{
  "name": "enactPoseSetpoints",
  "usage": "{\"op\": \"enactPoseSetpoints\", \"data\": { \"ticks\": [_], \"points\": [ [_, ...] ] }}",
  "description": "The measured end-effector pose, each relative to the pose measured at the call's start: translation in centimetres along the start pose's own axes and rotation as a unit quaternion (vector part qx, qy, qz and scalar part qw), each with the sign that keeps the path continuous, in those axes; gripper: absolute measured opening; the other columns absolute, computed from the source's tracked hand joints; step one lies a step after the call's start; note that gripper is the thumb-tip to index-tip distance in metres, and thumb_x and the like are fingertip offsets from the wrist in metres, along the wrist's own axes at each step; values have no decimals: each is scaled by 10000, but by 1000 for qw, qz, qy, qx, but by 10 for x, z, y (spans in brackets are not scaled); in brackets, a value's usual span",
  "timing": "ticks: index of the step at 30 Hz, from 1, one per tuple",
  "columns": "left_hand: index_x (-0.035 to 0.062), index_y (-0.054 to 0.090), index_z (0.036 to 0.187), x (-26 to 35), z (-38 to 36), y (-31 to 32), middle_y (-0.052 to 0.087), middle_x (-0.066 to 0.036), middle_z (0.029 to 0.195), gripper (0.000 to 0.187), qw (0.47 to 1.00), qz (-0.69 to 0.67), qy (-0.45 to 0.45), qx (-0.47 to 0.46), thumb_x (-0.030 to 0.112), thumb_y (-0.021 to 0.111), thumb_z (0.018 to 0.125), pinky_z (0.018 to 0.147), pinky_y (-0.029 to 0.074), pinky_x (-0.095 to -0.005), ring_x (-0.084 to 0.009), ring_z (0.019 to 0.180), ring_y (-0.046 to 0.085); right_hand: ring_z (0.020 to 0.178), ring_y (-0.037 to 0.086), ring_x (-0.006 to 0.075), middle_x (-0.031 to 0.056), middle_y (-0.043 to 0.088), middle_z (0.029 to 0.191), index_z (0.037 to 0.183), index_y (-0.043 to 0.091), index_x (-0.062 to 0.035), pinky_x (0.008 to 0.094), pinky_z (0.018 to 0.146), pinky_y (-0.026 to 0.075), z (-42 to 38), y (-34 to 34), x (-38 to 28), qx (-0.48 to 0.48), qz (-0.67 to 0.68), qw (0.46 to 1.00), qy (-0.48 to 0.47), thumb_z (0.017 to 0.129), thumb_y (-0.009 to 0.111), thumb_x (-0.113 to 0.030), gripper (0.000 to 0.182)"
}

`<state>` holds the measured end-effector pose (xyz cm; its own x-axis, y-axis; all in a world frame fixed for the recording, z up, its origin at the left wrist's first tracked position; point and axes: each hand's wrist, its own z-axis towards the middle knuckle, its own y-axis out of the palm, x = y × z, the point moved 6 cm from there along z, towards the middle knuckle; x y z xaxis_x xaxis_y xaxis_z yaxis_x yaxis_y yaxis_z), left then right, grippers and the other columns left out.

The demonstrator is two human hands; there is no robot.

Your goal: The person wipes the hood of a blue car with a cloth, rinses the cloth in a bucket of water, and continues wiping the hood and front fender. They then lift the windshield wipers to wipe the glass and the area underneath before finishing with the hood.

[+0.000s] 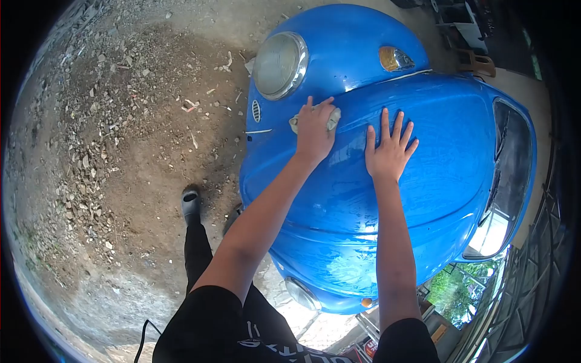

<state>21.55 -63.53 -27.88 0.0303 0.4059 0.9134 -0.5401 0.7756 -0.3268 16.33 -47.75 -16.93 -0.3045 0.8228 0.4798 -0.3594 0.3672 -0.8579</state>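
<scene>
A blue car's front hood fills the middle of the view, its paint glossy with wet-looking streaks. My left hand presses a crumpled pale cloth against the hood near its front edge, partly covering it. Farther back on the hood my right hand lies flat, fingers spread, holding nothing. Beyond my left hand is a round headlight with a chrome rim. An amber turn signal sits on the far fender.
The windshield is at the right. Stony bare dirt stretches out on the left, with my dark shoe on it. A second headlight is low on the near side. A brown plastic chair stands behind the car.
</scene>
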Motion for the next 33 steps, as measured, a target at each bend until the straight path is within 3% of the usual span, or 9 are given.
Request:
{"op": "enactPoseSetpoints", "data": {
  "ticks": [4,7,9,13,18,21,25,29,33],
  "points": [
    [75,663,1254,37,2,5,679,-150,1404,338,998,2,68,-12,66,739,925,1175,408,-582,-421,1370,568,1588,284,456,210,392,1678,1596,510,-226,663,1281,167,20,-7,-2,-89,-8,996,16,1081,498,-501,583],
    [117,682,1267,-16,-24,-11,647,-131,1457,455,998,-60,-2,14,62,811,834,1150,433,-533,-396,1391,558,1584,275,466,211,412,1654,1576,532,-209,654,1283,175,52,4,-29,-5,110,993,-39,1078,519,-502,578],
    [74,658,1282,-60,-42,-29,703,-170,1347,316,995,-84,-40,19,132,729,980,1082,504,-466,-402,1271,635,1607,243,438,209,372,1687,1589,526,-218,661,1290,131,50,14,-61,-27,81,995,-49,1079,506,-535,600],
    [53,602,1398,-209,-158,-58,728,-197,1250,394,917,-150,-367,-32,324,589,1112,1025,524,-446,-394,1179,693,1647,186,390,157,318,1750,1610,523,-200,678,1296,39,30,22,-140,-107,39,988,-106,1084,404,-643,698],
    [109,594,1402,-323,-346,-35,740,-235,1209,376,849,11,-522,86,322,613,1093,974,542,-492,-444,1169,700,1639,232,378,130,336,1753,1598,540,-141,668,1301,48,14,35,-164,-126,-32,983,-133,1075,324,-707,801],
    [111,621,1366,-281,-255,-46,740,-240,1212,333,849,-82,-517,71,297,613,1090,958,547,-502,-460,1158,696,1635,243,375,128,336,1753,1615,515,-151,657,1306,59,11,33,-164,-142,-66,979,-130,1072,324,-714,806],
    [101,672,1262,-187,-84,-43,752,-205,1177,265,947,-202,-249,-35,281,652,1068,936,550,-498,-438,1127,700,1633,249,370,128,339,1751,1633,487,-162,644,1311,68,17,30,-169,-146,-78,978,-123,1071,318,-720,810],
    [107,675,1258,-196,-84,-40,743,-201,1200,277,926,-197,-320,-49,306,657,1066,959,545,-486,-427,1144,691,1630,257,364,127,349,1746,1635,486,-173,638,1314,73,13,32,-168,-132,-96,979,-124,1068,305,-730,816],
    [126,651,1307,-264,-216,-59,732,-217,1232,299,910,-131,-393,25,326,616,1087,973,540,-493,-442,1165,681,1622,282,355,123,362,1741,1633,490,-180,632,1315,93,10,35,-166,-124,-115,978,-124,1065,295,-742,822]
  ]
}}
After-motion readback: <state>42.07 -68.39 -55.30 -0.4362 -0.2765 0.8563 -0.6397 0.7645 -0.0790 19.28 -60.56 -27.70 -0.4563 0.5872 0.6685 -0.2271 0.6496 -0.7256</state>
